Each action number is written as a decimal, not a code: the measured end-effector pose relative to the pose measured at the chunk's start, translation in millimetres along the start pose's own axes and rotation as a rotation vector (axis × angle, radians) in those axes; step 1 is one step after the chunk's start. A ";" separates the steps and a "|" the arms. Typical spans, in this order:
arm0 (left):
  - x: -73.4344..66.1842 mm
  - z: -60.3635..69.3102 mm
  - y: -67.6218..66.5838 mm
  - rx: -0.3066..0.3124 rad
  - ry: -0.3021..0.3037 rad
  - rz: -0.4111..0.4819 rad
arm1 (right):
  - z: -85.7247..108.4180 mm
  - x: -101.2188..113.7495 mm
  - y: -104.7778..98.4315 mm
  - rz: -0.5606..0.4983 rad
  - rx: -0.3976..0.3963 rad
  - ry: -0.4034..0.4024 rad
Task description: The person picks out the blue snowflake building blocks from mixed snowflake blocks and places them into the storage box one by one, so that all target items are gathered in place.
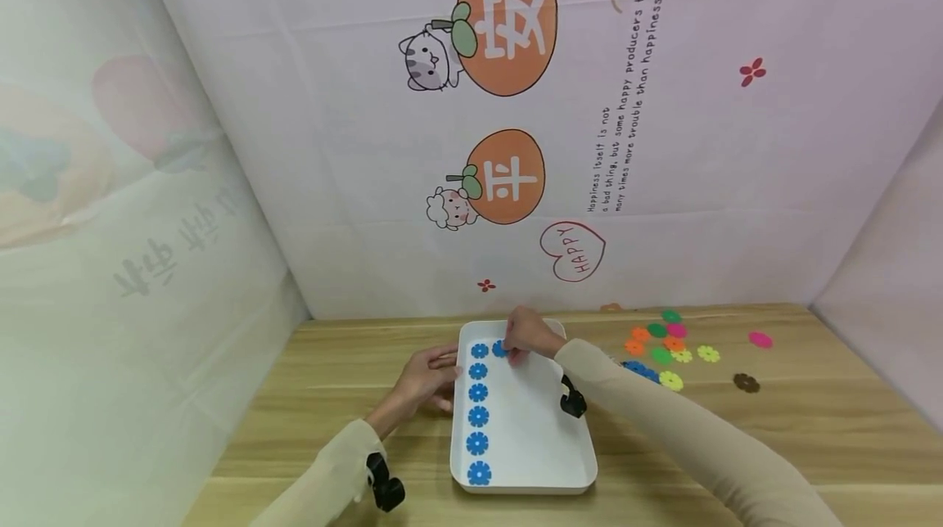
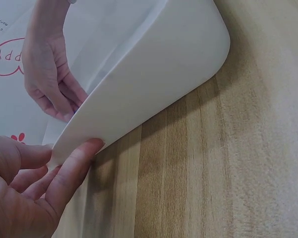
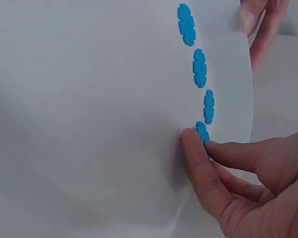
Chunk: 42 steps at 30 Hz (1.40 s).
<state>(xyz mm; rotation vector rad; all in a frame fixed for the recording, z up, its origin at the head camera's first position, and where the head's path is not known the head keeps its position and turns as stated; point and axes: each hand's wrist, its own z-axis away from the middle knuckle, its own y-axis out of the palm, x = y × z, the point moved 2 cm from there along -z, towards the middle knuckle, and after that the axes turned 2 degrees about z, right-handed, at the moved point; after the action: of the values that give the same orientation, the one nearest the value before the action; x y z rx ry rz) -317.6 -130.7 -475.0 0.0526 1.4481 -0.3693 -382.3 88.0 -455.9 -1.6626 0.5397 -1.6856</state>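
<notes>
A white tray (image 1: 534,461) holds a column of several blue flower-shaped discs (image 1: 478,416) along its left side. At its far end the right hand (image 1: 532,333) pinches another blue disc (image 1: 499,349) beside the column's top one. The right wrist view has this hand's (image 3: 248,173) thumb and finger on a blue disc (image 3: 202,133) lying against the tray floor. The left hand (image 1: 425,380) grips the tray's left wall; in the left wrist view, its thumb is at the rim and its fingers (image 2: 72,176) lie against the outer wall (image 2: 134,94).
Right of the tray, on the wooden table (image 1: 346,363), lie loose orange, green, pink and yellow discs (image 1: 709,353), some blue ones (image 1: 639,370) and a brown one (image 1: 746,383). A printed white cloth (image 1: 685,208) hangs behind the table.
</notes>
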 end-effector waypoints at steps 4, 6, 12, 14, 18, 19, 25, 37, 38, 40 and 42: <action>1.7 -1.3 1.2 -0.007 -0.001 -0.002 | 1.1 -0.6 -1.3 0.024 -0.034 -0.011; 1.4 -1.0 1.5 -0.011 0.001 -0.007 | 2.2 -0.2 -2.4 0.028 -0.042 -0.019; 0.8 0.4 0.3 -0.017 0.001 -0.012 | 7.0 1.8 -5.2 0.013 -0.015 -0.041; 1.7 -0.2 0.4 -0.017 0.000 -0.015 | 7.4 1.4 -6.1 0.012 0.003 -0.034; 2.5 -0.3 0.8 -0.019 0.000 -0.016 | 10.1 3.6 -9.5 0.002 0.046 -0.015; 2.4 -0.2 0.9 -0.020 0.000 -0.016 | 11.1 4.4 -10.7 -0.002 0.054 -0.014; 0.1 0.4 1.8 -0.022 0.007 -0.014 | 14.5 9.5 -20.8 -0.021 0.073 -0.016; -0.9 -3.2 1.1 -0.015 0.011 -0.011 | 15.0 -18.1 -60.0 -0.074 0.117 -0.056; -0.5 -3.3 1.0 -0.018 0.011 -0.012 | 15.4 -22.2 -64.2 -0.078 0.119 -0.066; 0.7 -4.1 0.5 -0.031 0.010 -0.019 | 16.4 -29.6 -72.1 -0.089 0.116 -0.075; 2.1 -5.2 0.4 -0.046 0.010 -0.023 | 18.7 -36.4 -79.8 -0.087 0.115 -0.090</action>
<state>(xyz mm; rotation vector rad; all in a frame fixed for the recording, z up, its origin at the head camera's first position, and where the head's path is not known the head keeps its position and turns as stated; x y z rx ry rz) -322.2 -129.4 -477.7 0.0010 1.4677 -0.3545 -381.3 171.0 -421.9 -1.6911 0.3253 -1.6616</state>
